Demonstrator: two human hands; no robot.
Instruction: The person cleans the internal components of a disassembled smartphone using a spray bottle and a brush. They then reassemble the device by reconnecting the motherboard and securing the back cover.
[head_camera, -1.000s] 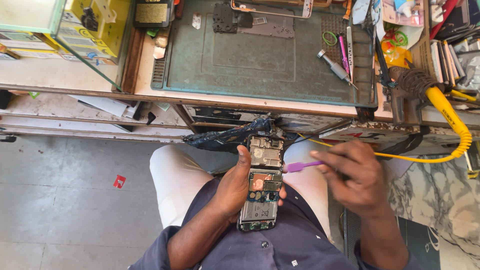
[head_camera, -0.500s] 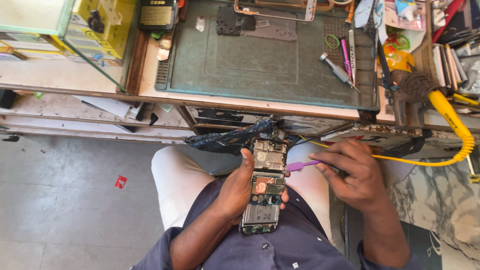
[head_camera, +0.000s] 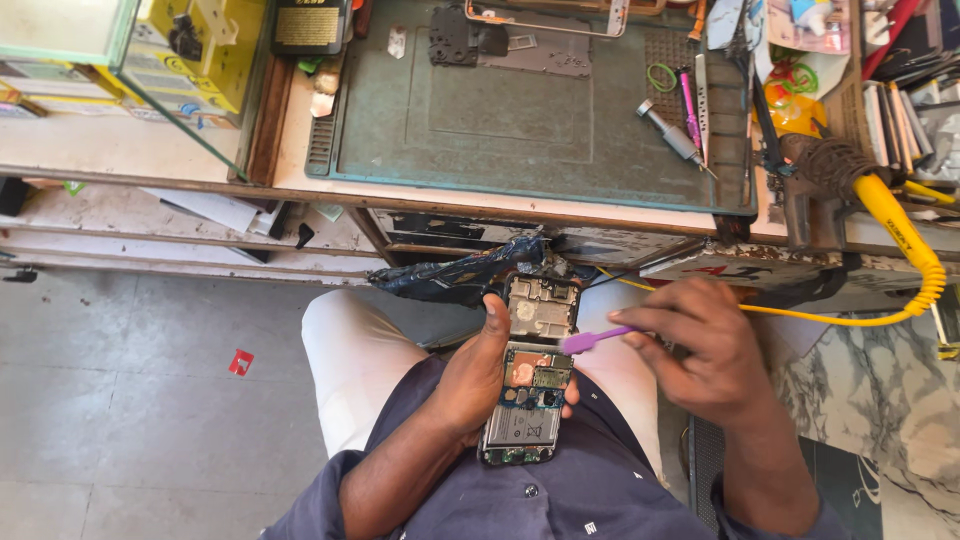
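While we look down from the head view, our left hand (head_camera: 470, 385) curls closed around an opened phone (head_camera: 530, 385) over our lap, thumb along its edge. Our right hand (head_camera: 700, 345) pinches a purple pry tool (head_camera: 592, 340), tip touching the phone's middle.

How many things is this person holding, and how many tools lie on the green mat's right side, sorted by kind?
Opened phones, in the left hand: 1
Purple pry tools, in the right hand: 1
Grey screwdrivers on the green mat: 1
Pink pens or tools on the mat: 1
Total: 4
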